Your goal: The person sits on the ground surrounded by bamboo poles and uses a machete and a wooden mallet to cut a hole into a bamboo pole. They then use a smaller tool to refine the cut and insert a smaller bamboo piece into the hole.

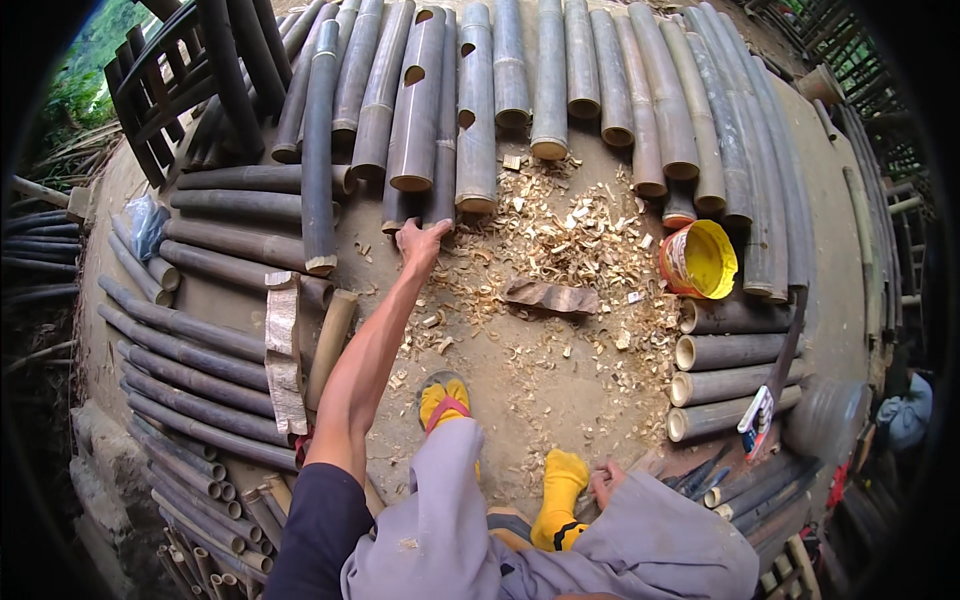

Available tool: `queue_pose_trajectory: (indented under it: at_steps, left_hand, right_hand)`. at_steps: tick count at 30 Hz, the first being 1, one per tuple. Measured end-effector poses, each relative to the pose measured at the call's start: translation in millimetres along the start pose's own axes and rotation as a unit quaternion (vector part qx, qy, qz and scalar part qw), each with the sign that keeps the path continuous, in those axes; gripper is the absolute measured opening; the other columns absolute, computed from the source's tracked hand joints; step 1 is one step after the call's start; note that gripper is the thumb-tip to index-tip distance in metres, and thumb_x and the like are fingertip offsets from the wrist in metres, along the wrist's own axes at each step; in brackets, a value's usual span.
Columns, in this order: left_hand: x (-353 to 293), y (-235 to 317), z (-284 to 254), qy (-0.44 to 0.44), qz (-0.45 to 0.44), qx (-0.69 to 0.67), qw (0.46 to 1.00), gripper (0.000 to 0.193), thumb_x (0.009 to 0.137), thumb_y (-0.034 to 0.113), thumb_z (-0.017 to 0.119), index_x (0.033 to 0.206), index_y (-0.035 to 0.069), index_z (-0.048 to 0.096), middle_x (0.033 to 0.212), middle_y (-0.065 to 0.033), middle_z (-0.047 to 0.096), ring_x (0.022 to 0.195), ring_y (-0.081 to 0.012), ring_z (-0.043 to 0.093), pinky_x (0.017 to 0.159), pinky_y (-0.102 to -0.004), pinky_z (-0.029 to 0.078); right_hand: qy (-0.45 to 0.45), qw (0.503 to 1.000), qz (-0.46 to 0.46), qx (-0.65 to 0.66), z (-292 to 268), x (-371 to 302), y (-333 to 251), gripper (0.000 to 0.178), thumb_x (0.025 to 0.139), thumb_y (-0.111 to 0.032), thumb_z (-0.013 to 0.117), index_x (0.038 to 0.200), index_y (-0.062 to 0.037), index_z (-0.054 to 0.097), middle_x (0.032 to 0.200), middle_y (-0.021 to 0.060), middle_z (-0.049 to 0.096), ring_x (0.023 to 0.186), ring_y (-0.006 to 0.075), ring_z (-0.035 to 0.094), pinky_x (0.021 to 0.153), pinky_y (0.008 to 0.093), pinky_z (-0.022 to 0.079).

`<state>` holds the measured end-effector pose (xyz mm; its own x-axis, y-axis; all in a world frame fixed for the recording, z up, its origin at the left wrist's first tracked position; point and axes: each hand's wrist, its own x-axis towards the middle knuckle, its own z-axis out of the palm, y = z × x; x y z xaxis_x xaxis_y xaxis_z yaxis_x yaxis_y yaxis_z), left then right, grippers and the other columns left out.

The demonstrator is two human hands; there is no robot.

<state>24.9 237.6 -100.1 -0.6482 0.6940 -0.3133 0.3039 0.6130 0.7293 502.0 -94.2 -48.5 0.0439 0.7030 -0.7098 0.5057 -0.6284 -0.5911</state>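
Observation:
My left hand (pixel 422 246) reaches forward to the near ends of the bamboo pieces, its thumb and fingers closed at the end of a dark, narrow bamboo pole (pixel 446 125). Beside that pole lies a thicker bamboo piece (pixel 414 130) with notches cut in its top. Another notched bamboo piece (pixel 476 130) is on its right. Low by my right foot, my right hand (pixel 604 482) shows only partly past the trouser leg. Its visible fingers are loosely apart, with nothing seen in them. Pale wood shavings (pixel 580 235) cover the ground ahead, around a rough wooden block (pixel 551 296).
A yellow-lined bucket (pixel 708 260) stands at the right, near stacked bamboo pieces (pixel 735 385) and a long dark blade (pixel 788 345). More bamboo poles (pixel 200 325) lie at the left, beside an upright rough wood piece (pixel 283 350). A dark bamboo chair (pixel 190 85) is at far left.

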Motion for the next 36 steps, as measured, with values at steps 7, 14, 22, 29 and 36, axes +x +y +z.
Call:
queue_pose_trajectory:
  at_steps: [7,14,22,29,36]
  left_hand:
    - [-16,46,-14,-0.008,-0.007,0.161,0.987,0.065,0.066,0.051,0.074,0.092,-0.008,0.068,0.096,-0.0257,0.066,0.088,-0.0387,0.065,0.079,-0.0455,0.052]
    - [-88,10,-39,-0.296,-0.08,-0.278,0.91,0.053,0.08,0.046,0.061,0.104,-0.001,0.063,0.087,-0.0092,0.066,0.077,-0.0169,0.066,0.066,-0.0339,0.055]
    - [-205,-19,-56,-0.512,-0.193,-0.429,0.719,0.057,0.079,0.037,0.06,0.122,0.0,0.052,0.108,-0.0139,0.064,0.1,-0.0265,0.061,0.093,-0.0417,0.045]
    - [-146,11,-32,-0.29,-0.108,-0.337,0.889,0.065,0.079,0.03,0.07,0.125,-0.005,0.04,0.101,-0.0168,0.059,0.088,-0.0252,0.062,0.071,-0.0388,0.054]
    - [-51,21,-37,0.057,0.175,0.047,0.982,0.072,0.079,0.034,0.068,0.132,-0.003,0.036,0.117,-0.0208,0.045,0.113,-0.0306,0.044,0.092,-0.0467,0.043]
  right_hand:
    - [0.024,0.999,-0.006,0.047,17,-27,-33,0.023,0.085,-0.011,0.06,0.102,0.0044,0.058,0.069,0.0093,0.062,0.055,0.0126,0.061,0.05,0.0244,0.048]
    - [-0.008,0.999,-0.047,-0.006,9,-10,-41,0.026,0.085,-0.011,0.061,0.104,0.0065,0.057,0.069,0.0077,0.061,0.06,0.0113,0.059,0.055,0.0252,0.047]
    - [-0.021,0.998,-0.05,-0.043,8,14,-37,0.029,0.085,-0.017,0.061,0.108,0.0012,0.058,0.075,0.0093,0.065,0.066,0.0149,0.064,0.062,0.029,0.051]
    - [-0.007,0.995,-0.077,-0.068,10,15,-34,0.024,0.083,-0.011,0.062,0.102,0.0033,0.059,0.069,0.0072,0.061,0.06,0.0126,0.061,0.055,0.0261,0.05]
    - [-0.015,0.999,-0.02,-0.027,7,10,-41,0.027,0.085,-0.015,0.061,0.106,0.002,0.059,0.074,0.0088,0.064,0.064,0.0135,0.063,0.059,0.0272,0.051]
